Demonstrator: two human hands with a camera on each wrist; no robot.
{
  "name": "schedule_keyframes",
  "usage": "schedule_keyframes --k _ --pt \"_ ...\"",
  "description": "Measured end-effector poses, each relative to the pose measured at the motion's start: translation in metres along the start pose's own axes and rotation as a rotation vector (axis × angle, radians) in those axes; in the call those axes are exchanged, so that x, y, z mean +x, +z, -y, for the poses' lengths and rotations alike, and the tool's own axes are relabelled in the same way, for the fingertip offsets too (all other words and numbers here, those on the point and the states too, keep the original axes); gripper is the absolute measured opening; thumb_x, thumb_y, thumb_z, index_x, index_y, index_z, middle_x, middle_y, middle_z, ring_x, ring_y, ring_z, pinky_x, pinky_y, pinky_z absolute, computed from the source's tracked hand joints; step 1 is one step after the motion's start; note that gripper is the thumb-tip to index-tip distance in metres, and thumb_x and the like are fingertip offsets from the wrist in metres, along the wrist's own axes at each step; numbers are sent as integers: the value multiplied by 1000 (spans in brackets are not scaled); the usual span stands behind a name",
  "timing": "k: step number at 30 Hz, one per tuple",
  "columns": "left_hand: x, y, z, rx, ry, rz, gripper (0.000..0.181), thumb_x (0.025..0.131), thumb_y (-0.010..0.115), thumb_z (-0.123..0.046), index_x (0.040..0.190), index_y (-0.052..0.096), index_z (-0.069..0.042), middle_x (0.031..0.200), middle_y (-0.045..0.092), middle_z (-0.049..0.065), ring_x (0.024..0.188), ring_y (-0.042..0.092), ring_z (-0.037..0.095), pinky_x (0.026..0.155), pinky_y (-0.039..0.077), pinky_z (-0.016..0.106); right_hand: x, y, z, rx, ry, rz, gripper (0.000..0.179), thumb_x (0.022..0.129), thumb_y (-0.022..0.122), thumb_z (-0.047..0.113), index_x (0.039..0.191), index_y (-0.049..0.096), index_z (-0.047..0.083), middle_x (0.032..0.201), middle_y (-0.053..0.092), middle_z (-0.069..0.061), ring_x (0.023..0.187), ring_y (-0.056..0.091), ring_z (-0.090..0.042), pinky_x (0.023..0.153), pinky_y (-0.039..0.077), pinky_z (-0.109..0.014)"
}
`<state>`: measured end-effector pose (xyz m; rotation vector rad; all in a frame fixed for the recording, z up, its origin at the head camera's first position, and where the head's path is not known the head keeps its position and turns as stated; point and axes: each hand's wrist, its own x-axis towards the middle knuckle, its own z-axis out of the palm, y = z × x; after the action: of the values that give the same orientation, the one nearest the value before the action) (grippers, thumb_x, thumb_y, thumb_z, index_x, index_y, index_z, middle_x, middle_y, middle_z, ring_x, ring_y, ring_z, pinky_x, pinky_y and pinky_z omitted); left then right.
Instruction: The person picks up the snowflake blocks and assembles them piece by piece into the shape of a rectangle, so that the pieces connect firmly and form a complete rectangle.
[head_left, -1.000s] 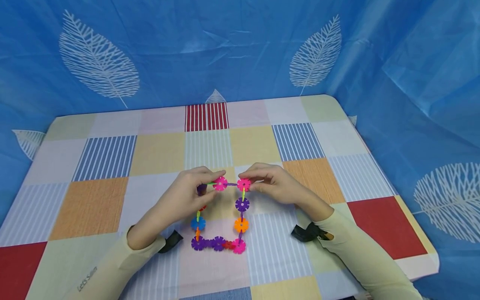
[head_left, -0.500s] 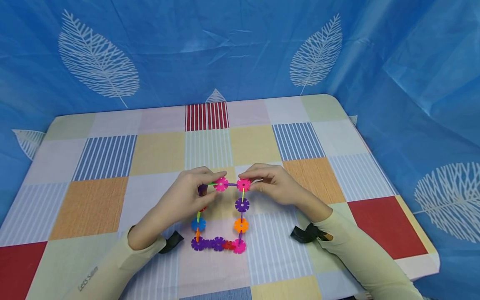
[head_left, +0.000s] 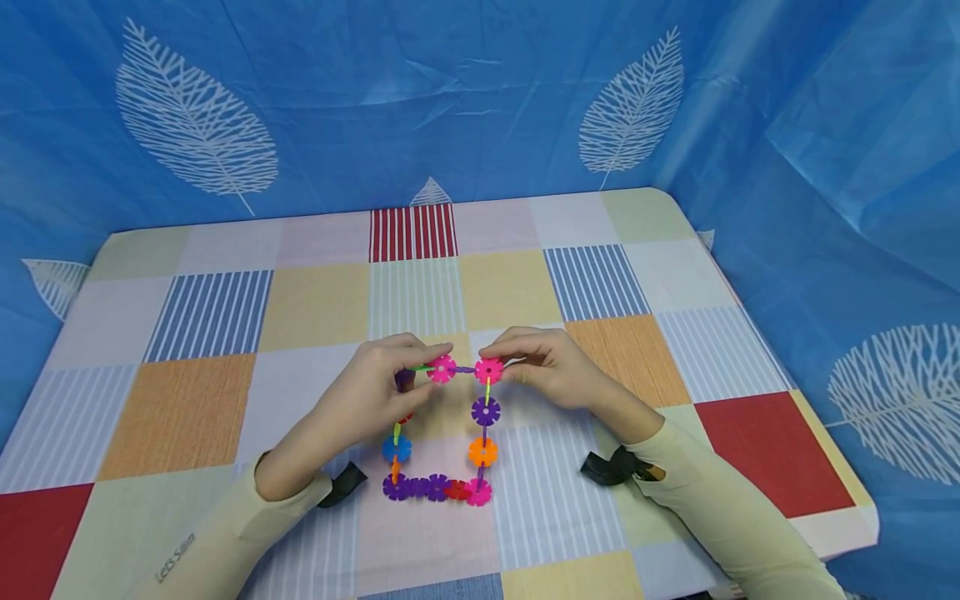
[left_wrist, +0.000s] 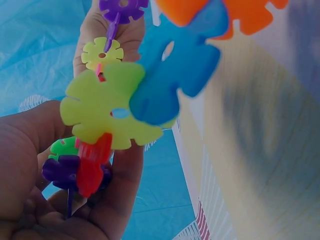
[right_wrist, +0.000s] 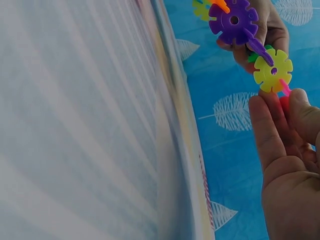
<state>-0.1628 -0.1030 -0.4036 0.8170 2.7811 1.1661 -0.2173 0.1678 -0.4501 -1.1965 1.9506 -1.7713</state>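
A closed loop of notched plastic snowflake discs [head_left: 438, 487] in pink, purple, orange, blue, red and green hangs between both hands. My left hand [head_left: 378, 379] holds its upper left corner, finger and thumb around the green disc [head_left: 422, 367] and beside a pink disc [head_left: 442, 368]. With thumb and fingers my right hand [head_left: 551, 367] pinches the pink disc [head_left: 489, 370] at the upper right corner. Close to the left wrist camera are a yellow-green disc [left_wrist: 95, 107] and a blue disc [left_wrist: 197, 65]. In the right wrist view, a purple disc [right_wrist: 234, 21] adjoins a yellow-green disc [right_wrist: 272, 75].
A patchwork-patterned cloth covers the table [head_left: 510, 287]. Blue curtains [head_left: 420, 100] with white leaf prints hang behind it and along the right side. Black straps [head_left: 615, 467] stick out at both cuffs.
Hardly anything differs. The right side of the loop has shifted by a tiny amount with my right hand, while both hands keep their hold.
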Motion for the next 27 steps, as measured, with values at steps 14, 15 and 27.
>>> schedule_keyframes --k 14,15,27 --pt "-1 1 -2 -19 15 -1 47 79 82 -11 124 68 -13 95 64 -6 62 51 8 51 50 20 0 1 1 2 -39 2 27 85 66 -10 112 69 -5 105 68 -11 89 62 -25 74 55 -35" --pt "-1 1 -2 -23 23 -3 47 79 82 -11 124 69 -13 95 64 -6 64 52 8 52 50 20 0 1 1 -2 -45 2 27 85 66 -10 111 69 -5 104 69 -11 88 62 -25 73 55 -35" --pt "-1 5 -3 -45 96 -26 49 79 82 -11 126 67 -12 92 68 -7 67 53 7 53 50 20 -1 3 1 -69 -103 -42 29 83 68 -11 111 70 -4 103 70 -9 84 63 -22 70 55 -32"
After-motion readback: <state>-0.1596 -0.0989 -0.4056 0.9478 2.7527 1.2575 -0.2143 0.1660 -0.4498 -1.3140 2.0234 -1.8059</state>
